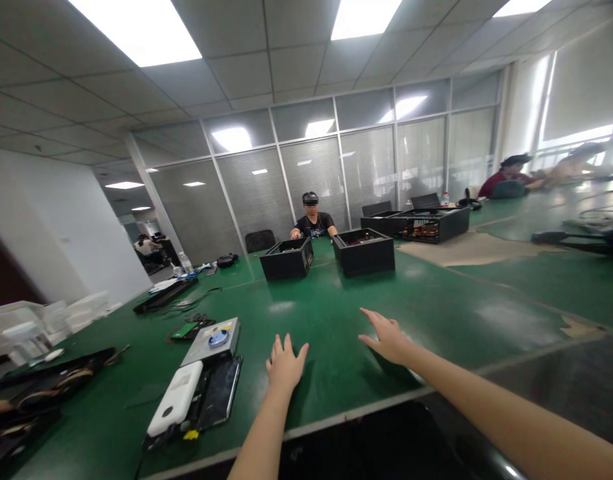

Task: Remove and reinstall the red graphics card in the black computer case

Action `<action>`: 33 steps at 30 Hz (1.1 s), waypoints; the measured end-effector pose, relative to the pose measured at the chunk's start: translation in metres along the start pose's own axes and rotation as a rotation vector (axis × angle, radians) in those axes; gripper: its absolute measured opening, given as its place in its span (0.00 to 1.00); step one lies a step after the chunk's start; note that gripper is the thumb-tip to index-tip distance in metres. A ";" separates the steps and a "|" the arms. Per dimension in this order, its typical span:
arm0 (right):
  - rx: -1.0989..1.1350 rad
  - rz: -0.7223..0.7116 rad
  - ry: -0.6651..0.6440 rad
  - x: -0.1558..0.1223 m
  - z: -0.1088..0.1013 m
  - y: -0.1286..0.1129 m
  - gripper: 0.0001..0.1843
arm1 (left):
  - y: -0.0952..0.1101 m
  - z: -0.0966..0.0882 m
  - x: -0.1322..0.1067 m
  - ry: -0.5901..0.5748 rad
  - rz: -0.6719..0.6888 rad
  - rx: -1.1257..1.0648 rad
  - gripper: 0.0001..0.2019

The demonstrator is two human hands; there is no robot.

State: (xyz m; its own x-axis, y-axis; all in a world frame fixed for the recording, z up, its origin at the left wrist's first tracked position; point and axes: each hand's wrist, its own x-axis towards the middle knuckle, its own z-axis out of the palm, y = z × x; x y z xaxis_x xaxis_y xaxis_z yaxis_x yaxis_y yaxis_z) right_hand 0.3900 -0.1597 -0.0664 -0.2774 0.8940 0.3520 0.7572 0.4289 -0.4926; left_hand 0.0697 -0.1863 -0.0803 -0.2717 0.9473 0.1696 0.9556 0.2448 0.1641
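The table [326,327] is seen in the head view spread beneath both hands, its green top reaching from the near edge to the far seats. The left hand [285,367] and the right hand [390,339] are held well apart, fingers loosely spread, with nothing grasped; whether the top is touched cannot be told. Left of the left hand, a dark slab [221,393] is laid beside a white shell [176,399], with a metal drive [200,349] just beyond.

If the left hand were swept sideways, the slab could be knocked against the shell and its face scratched. The blue disc [219,339] on the drive might be dislodged by a bump, if it is loose, which cannot be judged. Near the edge, the shell could be tipped off by a careless forearm.

A smooth, faintly reflective surface is shown by the table. The slab is flat, glossy and bright-rimmed; the shell is matte and round-cornered; the drive is boxy and grey. Farther off, a left case [283,267] and a right case [366,259] are seen as black, square-sided and open-topped, faced by a seated person [322,225].
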 end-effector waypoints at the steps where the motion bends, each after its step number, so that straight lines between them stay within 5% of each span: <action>1: 0.021 -0.023 0.022 -0.013 -0.002 -0.002 0.40 | 0.001 0.003 -0.006 0.001 0.035 0.018 0.42; 7: 0.148 -0.075 0.116 -0.077 -0.004 0.009 0.34 | 0.001 0.006 -0.015 -0.002 0.106 0.054 0.36; 11: 0.134 -0.060 0.185 -0.081 -0.020 0.021 0.28 | 0.000 -0.002 -0.012 -0.020 0.100 0.068 0.35; 16: -0.124 -0.073 0.333 -0.002 -0.087 0.036 0.23 | 0.003 -0.001 -0.011 -0.064 0.130 0.092 0.37; 23: -0.430 0.119 0.269 0.128 -0.189 0.076 0.21 | -0.012 -0.004 -0.015 -0.003 0.168 -0.108 0.31; 29: -0.514 0.214 0.105 0.160 -0.203 0.110 0.21 | -0.044 -0.033 -0.061 -0.148 0.586 -0.138 0.28; 33: -0.527 0.252 -0.018 0.157 -0.196 0.122 0.25 | -0.043 -0.024 -0.076 -0.157 0.548 -0.122 0.27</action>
State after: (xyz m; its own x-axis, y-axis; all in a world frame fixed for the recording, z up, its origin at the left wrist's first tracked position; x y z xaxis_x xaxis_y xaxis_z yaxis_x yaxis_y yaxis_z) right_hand 0.5546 0.0080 0.0847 -0.0569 0.9640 0.2596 0.9919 0.0842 -0.0954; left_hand 0.0462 -0.2741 -0.0773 0.2876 0.9506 0.1166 0.9294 -0.3064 0.2057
